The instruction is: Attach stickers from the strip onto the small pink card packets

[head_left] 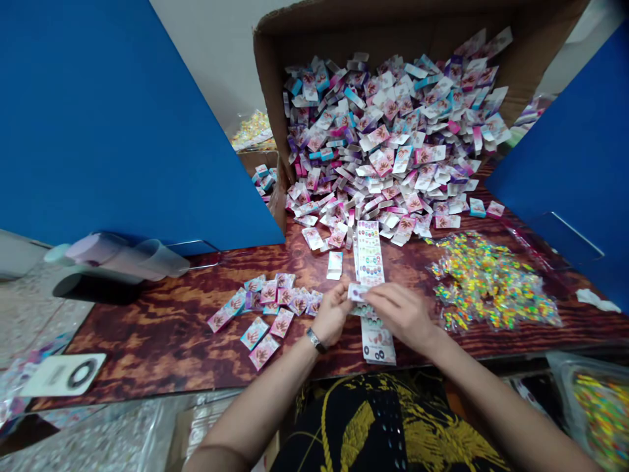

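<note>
Between both hands is a small folded printed paper [357,292], white with purple marks. My left hand [332,317] pinches its left end, and a watch-like band circles that wrist. My right hand [400,314] has thumb and fingers closed on its right end. Beneath the hands lies a stack of long printed sheets [369,252] with rows of small coloured pictures. A small carton [335,265] with its flap up lies just beyond my left hand. Left of that hand, several closed small cartons [264,351] in pink, blue and purple are spread on the table.
A large cardboard box [269,85] on its side spills a heap of small open-flapped cartons [393,151]. At right lies a pile of small clear packets [491,282] with yellow and green pieces. Stacked plastic cups [160,257] and a phone [66,375] are at left.
</note>
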Demonstrator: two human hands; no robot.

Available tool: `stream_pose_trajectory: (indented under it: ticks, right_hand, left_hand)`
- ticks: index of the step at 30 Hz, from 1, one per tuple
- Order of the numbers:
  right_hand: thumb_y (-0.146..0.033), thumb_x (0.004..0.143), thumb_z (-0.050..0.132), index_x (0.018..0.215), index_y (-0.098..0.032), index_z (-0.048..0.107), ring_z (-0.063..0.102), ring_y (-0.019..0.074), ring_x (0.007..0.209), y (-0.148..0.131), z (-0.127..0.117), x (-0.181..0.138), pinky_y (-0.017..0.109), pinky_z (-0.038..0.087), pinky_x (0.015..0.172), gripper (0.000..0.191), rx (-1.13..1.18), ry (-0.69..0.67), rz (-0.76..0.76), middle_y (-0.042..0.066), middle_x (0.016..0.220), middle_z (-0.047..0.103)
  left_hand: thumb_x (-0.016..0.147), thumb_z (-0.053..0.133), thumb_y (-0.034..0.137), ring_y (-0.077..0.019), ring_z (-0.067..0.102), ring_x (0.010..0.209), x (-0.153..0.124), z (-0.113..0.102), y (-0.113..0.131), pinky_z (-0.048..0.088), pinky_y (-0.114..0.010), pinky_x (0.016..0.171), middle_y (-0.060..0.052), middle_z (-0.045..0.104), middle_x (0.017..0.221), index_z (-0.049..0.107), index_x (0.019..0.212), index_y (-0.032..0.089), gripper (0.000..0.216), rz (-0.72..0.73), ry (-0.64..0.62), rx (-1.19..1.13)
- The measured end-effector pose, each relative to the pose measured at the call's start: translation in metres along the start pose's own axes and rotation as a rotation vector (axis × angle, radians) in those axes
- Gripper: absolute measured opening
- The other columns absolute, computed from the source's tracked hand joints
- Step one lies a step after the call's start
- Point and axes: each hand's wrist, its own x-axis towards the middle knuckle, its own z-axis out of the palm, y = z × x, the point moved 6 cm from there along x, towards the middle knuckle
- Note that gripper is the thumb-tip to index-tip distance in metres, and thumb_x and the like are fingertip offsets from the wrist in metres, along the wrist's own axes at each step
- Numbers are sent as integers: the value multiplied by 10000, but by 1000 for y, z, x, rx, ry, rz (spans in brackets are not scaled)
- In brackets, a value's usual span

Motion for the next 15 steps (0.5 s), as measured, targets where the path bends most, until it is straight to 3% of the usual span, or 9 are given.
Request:
stream_pose_trajectory:
  ticks: [2, 5, 7, 12, 13, 15]
  right_hand:
    - [-159, 885, 522, 1163, -187, 594, 545, 234, 1034, -8, 7, -6, 399, 450, 901, 288, -56, -74, -114, 82, 1093, 639]
    - [-126, 906, 461, 1186, -170, 578, 536, 223, 1048, -8, 9, -9, 394, 452, 903, 306, -2, -93, -110, 100, 1091, 633]
    - [-135, 910, 453, 1136, -191, 602, 560, 188, 972, 0, 11, -8, 345, 476, 843, 276, 160, -83, 24, 79, 1001, 641]
    - [-225, 843, 564, 992, -199, 581, 581, 137, 764, 37, 31, -20, 255, 491, 668, 152, 551, 150, 684, 14, 860, 600]
    - [-238, 834, 571, 1014, -196, 562, 573, 128, 709, 42, 35, -24, 238, 482, 618, 185, 595, 165, 750, 4, 831, 591]
    - [-278, 841, 565, 1105, -205, 535, 568, 124, 663, 50, 39, -30, 226, 468, 578, 275, 630, 71, 744, -6, 809, 595]
  left_hand:
    - [639, 722, 168, -96, 574, 657, 1, -2, 1, 449, -195, 619, -25, 662, 806, 624, 904, 135, 284, -77, -4, -126]
    - [688, 669, 187, -114, 592, 712, 0, -1, 5, 480, -212, 625, -36, 661, 859, 628, 936, 143, 255, -144, -31, -213]
    - [722, 658, 194, -124, 603, 762, 0, -1, 8, 499, -228, 674, -37, 660, 886, 634, 925, 144, 211, -113, -28, -154]
    - [767, 655, 248, -152, 621, 869, 1, 8, 6, 499, -274, 813, -61, 661, 980, 627, 986, 145, 244, -6, -93, 70]
    - [763, 663, 260, -160, 623, 880, 1, 10, 4, 497, -281, 821, -68, 664, 982, 621, 994, 144, 262, 9, -104, 142]
    - [751, 676, 283, -163, 632, 844, 1, 9, 0, 503, -289, 801, -66, 674, 936, 610, 984, 145, 278, 40, -96, 274]
